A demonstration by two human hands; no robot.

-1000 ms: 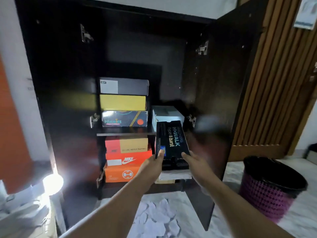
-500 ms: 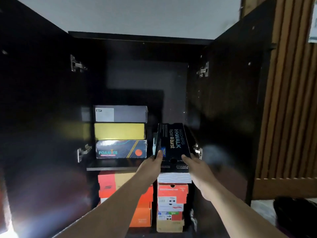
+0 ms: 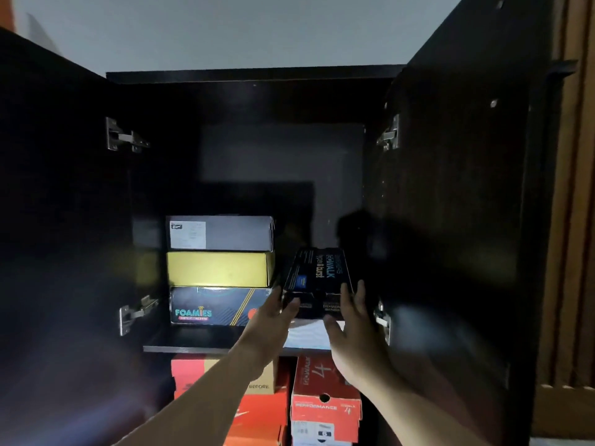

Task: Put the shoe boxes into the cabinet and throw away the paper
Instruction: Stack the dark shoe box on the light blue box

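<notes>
Two hands [image 3: 317,312] flanking black shoe box [image 3: 317,275]

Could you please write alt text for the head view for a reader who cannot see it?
Both hands, left and right, hold a black shoe box onto a white box on the open cabinet's shelf, beside a stack of three boxes.

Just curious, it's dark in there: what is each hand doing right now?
Left hand: gripping the left end of the black shoe box.
Right hand: gripping the same box's right end.
</notes>
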